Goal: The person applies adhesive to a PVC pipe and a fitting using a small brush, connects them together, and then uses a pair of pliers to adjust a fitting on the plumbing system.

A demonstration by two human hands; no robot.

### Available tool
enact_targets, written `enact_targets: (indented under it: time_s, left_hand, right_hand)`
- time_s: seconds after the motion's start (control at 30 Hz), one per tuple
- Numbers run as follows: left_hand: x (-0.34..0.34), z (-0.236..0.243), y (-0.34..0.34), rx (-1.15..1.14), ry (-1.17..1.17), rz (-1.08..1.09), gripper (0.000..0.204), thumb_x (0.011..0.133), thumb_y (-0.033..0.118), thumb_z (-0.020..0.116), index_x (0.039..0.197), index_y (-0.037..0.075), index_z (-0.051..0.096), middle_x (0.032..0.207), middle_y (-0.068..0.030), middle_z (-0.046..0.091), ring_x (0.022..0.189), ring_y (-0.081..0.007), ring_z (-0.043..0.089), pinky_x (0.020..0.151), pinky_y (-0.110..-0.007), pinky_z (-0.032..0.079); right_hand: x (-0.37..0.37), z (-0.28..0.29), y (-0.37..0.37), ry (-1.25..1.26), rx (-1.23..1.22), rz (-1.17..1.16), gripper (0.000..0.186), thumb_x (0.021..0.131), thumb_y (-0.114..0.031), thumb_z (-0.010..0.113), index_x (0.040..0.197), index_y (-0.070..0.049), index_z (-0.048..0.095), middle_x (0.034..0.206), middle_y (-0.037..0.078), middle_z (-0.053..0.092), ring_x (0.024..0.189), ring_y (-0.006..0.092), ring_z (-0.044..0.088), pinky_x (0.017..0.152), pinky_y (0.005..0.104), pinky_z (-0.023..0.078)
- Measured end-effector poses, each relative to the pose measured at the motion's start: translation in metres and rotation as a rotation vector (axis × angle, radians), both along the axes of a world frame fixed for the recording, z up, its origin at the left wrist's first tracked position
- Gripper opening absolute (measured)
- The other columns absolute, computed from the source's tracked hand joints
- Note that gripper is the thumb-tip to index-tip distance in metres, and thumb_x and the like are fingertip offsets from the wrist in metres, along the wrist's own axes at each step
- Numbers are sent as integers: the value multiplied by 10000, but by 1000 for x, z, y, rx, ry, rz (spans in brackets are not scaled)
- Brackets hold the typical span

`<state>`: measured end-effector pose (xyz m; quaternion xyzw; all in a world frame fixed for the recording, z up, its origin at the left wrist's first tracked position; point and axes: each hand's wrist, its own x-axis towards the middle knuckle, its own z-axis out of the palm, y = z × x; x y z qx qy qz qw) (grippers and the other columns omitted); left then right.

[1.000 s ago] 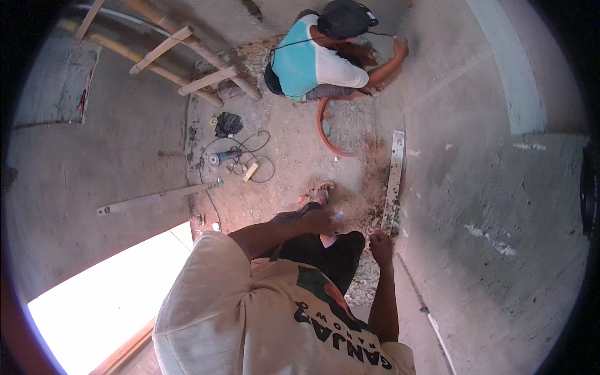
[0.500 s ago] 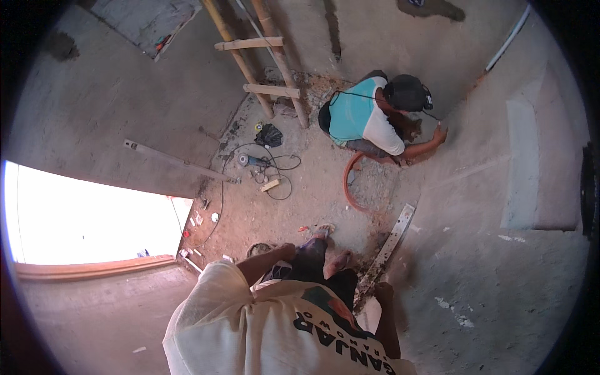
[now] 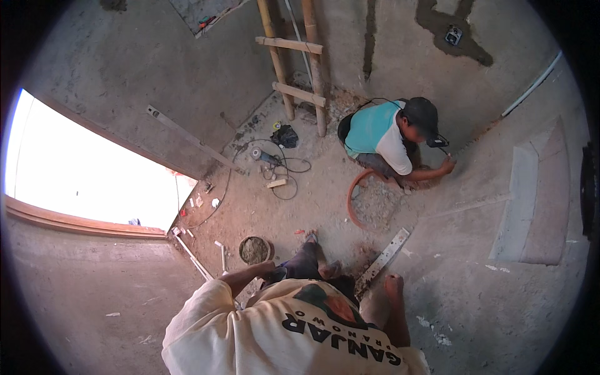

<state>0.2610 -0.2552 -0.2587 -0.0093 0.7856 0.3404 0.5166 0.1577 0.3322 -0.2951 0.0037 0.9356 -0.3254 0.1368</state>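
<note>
My left hand [image 3: 267, 269] is by my left thigh, its fingers too small and hidden to make out. A round bucket of wet grey mortar [image 3: 254, 250] stands on the floor just beyond it. My right hand [image 3: 394, 284] hangs beside my right leg, its fingers curled in, and nothing shows in them. Close to that hand, a long pale straightedge [image 3: 382, 262] smeared with mortar slants along the foot of the right wall. Ahead, a co-worker [image 3: 387, 134] in a turquoise and white shirt and dark cap crouches, one hand held up at the right wall.
An orange-red curved rim [image 3: 351, 200] borders rubble beside the co-worker. An angle grinder [image 3: 264, 155] lies amid its looping cable, near a black plastic bag [image 3: 285, 136]. A bamboo ladder [image 3: 294, 65] leans at the far wall; a long level [image 3: 187, 135] leans at the left wall, near a bright opening [image 3: 94, 175].
My view has shifted, so the room sits lower and further right. More of the mortar bucket shows now. The co-worker's head has lifted a little.
</note>
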Motion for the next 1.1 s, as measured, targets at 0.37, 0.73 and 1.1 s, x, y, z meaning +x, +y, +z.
enact_targets:
  time_s: [0.37,0.73,1.1]
  left_hand:
    - [10,40,-20,52,-160,731,256,809,219,577,753,-19,652,611,-93,601,487,-179,555,444,-350,445]
    - [-28,18,-91,45,-272,614,466,762,93,589,1222,23,563,800,-124,645,568,-178,579,453,-338,461]
    - [-79,68,-138,72,-327,352,158,802,108,591,847,9,707,751,-48,652,616,-146,572,543,-334,484]
  right_hand:
    - [-62,42,-83,-462,-40,-139,269,825,-227,554,860,-12,711,713,179,679,663,286,678,623,409,523]
    - [-123,59,-162,-447,-17,-139,241,813,-235,561,815,-44,708,701,170,670,675,300,675,674,409,532]
    - [-217,47,-266,-414,-61,76,210,796,-197,556,703,-46,667,529,71,598,500,182,604,517,331,478]
